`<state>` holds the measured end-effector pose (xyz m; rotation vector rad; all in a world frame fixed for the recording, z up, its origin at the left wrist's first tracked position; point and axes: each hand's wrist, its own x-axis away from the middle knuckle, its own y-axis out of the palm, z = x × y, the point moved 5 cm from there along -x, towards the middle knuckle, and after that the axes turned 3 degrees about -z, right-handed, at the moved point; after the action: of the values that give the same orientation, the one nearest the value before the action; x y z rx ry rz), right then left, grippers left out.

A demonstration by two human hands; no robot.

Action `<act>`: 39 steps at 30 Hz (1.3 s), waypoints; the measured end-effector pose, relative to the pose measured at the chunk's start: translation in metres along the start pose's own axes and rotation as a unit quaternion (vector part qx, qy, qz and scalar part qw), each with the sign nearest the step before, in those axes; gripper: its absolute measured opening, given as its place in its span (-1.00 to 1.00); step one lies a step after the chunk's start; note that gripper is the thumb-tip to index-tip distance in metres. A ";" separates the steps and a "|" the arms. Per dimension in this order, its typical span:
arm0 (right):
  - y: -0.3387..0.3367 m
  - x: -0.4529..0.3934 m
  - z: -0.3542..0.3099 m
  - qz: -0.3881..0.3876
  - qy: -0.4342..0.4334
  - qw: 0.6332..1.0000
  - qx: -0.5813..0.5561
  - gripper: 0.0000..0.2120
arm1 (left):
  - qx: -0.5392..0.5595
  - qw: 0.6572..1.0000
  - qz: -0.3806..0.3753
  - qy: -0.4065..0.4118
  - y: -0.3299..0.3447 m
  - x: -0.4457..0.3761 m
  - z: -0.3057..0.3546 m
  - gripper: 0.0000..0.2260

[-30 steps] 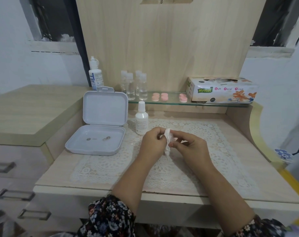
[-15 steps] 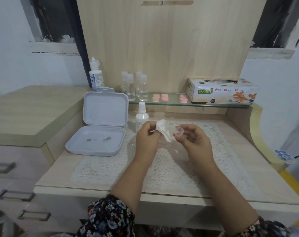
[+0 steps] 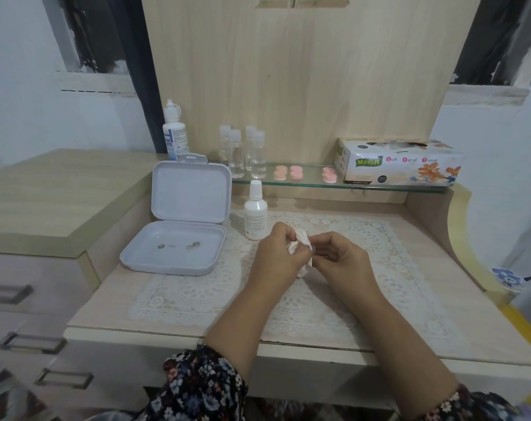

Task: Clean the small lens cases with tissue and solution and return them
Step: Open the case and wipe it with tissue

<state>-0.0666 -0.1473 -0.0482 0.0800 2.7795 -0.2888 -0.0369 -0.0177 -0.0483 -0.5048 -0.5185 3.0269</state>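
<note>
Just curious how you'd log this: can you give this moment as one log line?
step: wiping | left hand: grips crumpled white tissue | right hand: fingers pinched at tissue, held item hidden | white solution bottle: upright

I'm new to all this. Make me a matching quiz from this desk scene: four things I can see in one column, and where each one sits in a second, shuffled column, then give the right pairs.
Things
1. tissue box
2. white case
3. small white bottle
4. crumpled tissue

Places
A. standing on the lace mat, just right of the open lid
B. held between the left hand and right hand
C. at the right end of the glass shelf
D. lying open at the left of the desk

Pairs: 1-C, 2-D, 3-A, 4-B
</note>
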 end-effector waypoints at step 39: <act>0.000 -0.005 0.007 -0.011 0.045 0.996 -0.070 -0.55 | 0.328 0.931 -0.064 -0.144 -0.003 -0.002 -0.001 -0.86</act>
<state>-0.0595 -0.1489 -0.0528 0.0274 2.8834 -0.0975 -0.0344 -0.0149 -0.0471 0.0145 0.4457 2.8963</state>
